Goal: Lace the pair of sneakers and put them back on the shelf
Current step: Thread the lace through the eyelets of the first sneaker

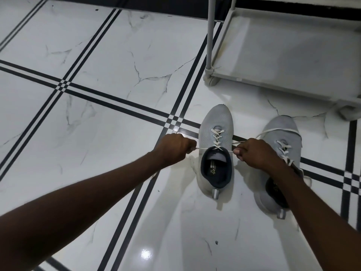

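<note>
Two light grey sneakers stand side by side on the tiled floor, toes pointing away from me. The left sneaker [214, 132] has a white lace [217, 137] crossed through its eyelets. My left hand [174, 148] grips one end of that lace to the left of the shoe. My right hand [257, 153] grips the other end to the right, and both ends are pulled taut sideways. The right sneaker [281, 130] is partly hidden under my right forearm; its lace is crossed, and a lace strand loops over its toe.
A grey shoe shelf [283, 53] with a low bottom tier and an upright post [212, 32] stands beyond the sneakers at the upper right. The floor [97, 118] is glossy white marble tile with black double stripes.
</note>
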`<state>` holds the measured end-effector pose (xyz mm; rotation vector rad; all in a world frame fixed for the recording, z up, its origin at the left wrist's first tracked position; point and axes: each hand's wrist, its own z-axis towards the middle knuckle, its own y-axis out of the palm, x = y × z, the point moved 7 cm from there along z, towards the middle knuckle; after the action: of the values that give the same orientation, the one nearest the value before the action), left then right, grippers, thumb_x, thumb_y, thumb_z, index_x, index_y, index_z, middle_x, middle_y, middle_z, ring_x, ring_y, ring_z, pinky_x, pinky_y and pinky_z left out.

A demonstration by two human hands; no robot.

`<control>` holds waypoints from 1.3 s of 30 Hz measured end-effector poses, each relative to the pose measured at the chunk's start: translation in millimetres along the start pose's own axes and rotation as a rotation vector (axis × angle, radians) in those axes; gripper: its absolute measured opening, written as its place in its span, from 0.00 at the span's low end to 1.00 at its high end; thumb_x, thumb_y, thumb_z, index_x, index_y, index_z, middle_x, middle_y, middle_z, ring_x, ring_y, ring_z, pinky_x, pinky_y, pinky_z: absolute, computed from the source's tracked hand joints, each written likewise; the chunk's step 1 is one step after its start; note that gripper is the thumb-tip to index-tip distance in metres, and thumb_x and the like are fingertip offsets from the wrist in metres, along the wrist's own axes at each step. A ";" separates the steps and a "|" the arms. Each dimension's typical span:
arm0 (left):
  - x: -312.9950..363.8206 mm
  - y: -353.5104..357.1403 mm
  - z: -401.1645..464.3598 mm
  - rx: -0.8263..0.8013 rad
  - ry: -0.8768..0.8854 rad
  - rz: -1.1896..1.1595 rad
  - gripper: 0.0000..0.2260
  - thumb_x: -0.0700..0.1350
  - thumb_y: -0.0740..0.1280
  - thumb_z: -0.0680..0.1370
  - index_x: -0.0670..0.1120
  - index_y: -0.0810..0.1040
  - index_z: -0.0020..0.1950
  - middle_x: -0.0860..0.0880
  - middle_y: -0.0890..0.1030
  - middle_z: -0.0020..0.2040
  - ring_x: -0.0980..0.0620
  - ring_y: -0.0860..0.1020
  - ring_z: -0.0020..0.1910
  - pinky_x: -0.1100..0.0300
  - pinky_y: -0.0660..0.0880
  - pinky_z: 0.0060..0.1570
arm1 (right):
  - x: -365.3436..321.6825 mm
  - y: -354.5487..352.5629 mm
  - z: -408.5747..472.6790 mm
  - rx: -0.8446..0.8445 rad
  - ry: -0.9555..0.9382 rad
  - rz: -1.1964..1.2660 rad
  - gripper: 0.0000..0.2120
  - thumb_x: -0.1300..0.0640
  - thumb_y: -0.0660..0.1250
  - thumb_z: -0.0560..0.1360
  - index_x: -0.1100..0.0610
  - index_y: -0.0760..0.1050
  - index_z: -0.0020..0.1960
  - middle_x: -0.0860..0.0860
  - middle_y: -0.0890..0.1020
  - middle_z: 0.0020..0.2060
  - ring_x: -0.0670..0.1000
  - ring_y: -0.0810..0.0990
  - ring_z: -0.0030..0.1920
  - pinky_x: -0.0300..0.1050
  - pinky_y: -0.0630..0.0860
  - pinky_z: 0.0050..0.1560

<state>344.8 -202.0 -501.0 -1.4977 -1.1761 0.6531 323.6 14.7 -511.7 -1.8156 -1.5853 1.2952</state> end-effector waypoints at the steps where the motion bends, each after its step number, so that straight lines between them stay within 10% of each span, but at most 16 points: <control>1: -2.3 1.5 -0.8 -0.008 -0.011 0.005 0.10 0.36 0.59 0.73 0.51 0.74 0.40 0.52 0.71 0.30 0.48 0.67 0.29 0.59 0.62 0.30 | 2.2 2.2 -0.4 0.018 0.025 0.012 0.21 0.51 0.65 0.76 0.48 0.67 0.24 0.58 0.83 0.40 0.61 0.80 0.46 0.47 0.72 0.44; 7: -8.7 0.8 1.0 0.087 -0.040 0.070 0.09 0.40 0.62 0.76 0.49 0.79 0.50 0.48 0.83 0.42 0.44 0.79 0.40 0.55 0.74 0.37 | 1.0 1.8 0.3 0.125 0.097 -0.114 0.10 0.48 0.63 0.76 0.50 0.81 0.46 0.57 0.84 0.49 0.62 0.80 0.52 0.46 0.68 0.43; 12: -29.6 -21.6 -6.4 0.332 -0.329 0.196 0.18 0.45 0.68 0.74 0.44 0.73 0.63 0.43 0.77 0.56 0.42 0.76 0.51 0.51 0.72 0.46 | -19.3 -34.0 -24.6 0.637 0.127 -0.096 0.11 0.51 0.64 0.76 0.58 0.78 0.42 0.59 0.82 0.39 0.63 0.80 0.42 0.46 0.64 0.36; 18: -10.0 34.1 -4.8 -0.176 -0.768 -0.902 0.22 0.55 0.57 0.81 0.37 0.80 0.50 0.42 0.83 0.43 0.45 0.80 0.41 0.54 0.78 0.43 | -10.7 1.1 -17.8 0.291 0.412 0.184 0.20 0.46 0.62 0.76 0.63 0.80 0.51 0.63 0.83 0.51 0.64 0.80 0.53 0.51 0.75 0.49; 25: 2.1 6.8 34.7 -0.043 -0.708 -1.307 0.12 0.42 0.69 0.77 0.40 0.78 0.59 0.43 0.80 0.48 0.51 0.77 0.43 0.60 0.75 0.43 | -8.0 22.3 -3.2 -0.002 0.590 1.446 0.08 0.65 0.59 0.77 0.61 0.77 0.51 0.55 0.83 0.45 0.51 0.82 0.42 0.43 0.77 0.40; 30: 23.7 -8.4 46.5 -0.014 -0.621 -1.681 0.14 0.31 0.67 0.76 0.34 0.74 0.61 0.37 0.82 0.46 0.46 0.83 0.40 0.58 0.83 0.42 | -23.5 -19.3 5.8 0.149 0.425 1.436 0.07 0.63 0.62 0.78 0.61 0.79 0.51 0.56 0.85 0.43 0.51 0.84 0.40 0.43 0.81 0.46; 39: 49.1 -8.6 47.1 -0.101 -0.546 -1.589 0.08 0.36 0.67 0.78 0.34 0.81 0.54 0.43 0.83 0.41 0.52 0.80 0.37 0.63 0.80 0.43 | -47.5 -81.3 32.9 0.110 0.053 1.079 0.07 0.65 0.66 0.76 0.68 0.77 0.53 0.63 0.85 0.44 0.59 0.86 0.43 0.53 0.83 0.50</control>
<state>318.7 -138.7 -496.9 -0.0735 -2.3076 -0.1614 255.0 -15.6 -445.9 -2.6977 -0.3900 1.6310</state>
